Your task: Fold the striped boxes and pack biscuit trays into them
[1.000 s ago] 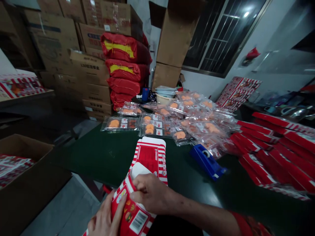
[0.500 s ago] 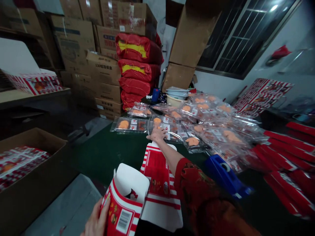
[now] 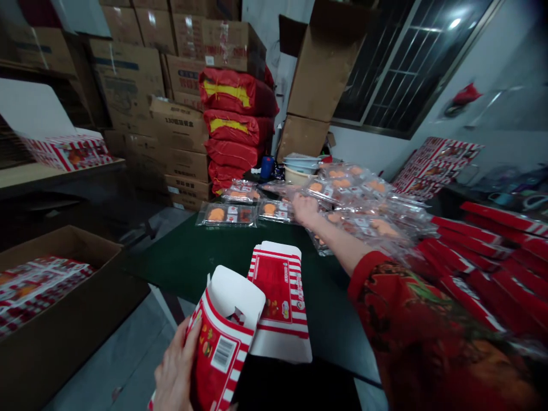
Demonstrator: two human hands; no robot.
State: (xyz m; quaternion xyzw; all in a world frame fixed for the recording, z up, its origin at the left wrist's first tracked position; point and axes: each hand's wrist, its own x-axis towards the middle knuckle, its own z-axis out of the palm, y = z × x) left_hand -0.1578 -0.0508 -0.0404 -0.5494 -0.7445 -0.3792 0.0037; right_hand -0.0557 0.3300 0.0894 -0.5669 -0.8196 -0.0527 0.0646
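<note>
My left hand [image 3: 175, 365] is closed around the side of a red and white striped carton [image 3: 222, 348]. The carton is tilted, its top is open with a white flap raised, and a barcode shows on its near face. Beyond it, a second red and white carton [image 3: 274, 285] lies flat on the green tabletop. My right hand [image 3: 305, 208] is stretched out over clear plastic packs, at the right end of a pack [image 3: 274, 210] with an orange piece inside. Its fingers are blurred and partly hidden, so their grip is unclear.
More clear packs [image 3: 342, 185] are heaped beyond and right of my right arm. Folded red cartons [image 3: 483, 257] lie stacked at the right. A cardboard box [image 3: 64, 319] with striped cartons stands lower left. Stacked basins [image 3: 299, 165] and red sacks [image 3: 237, 125] are at the back.
My right hand has moved right and farther from me, off the front packs. My left hand still holds the carton. The view has shifted, and my sleeve now covers where the blue tape dispenser was.
</note>
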